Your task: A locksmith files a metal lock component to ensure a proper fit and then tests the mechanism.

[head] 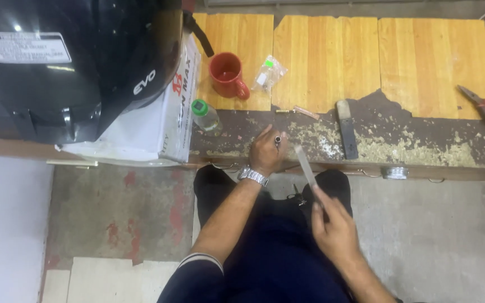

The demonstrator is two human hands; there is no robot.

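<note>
Head view, left to right: left hand rests on the workbench's worn front edge, fingers pinching a small dark cylindrical piece. Right hand, fingers closed, grips a flat grey metal file slanting toward that edge. A slipping stroke could nick the pinching fingertips or flick the tiny piece off.
</note>
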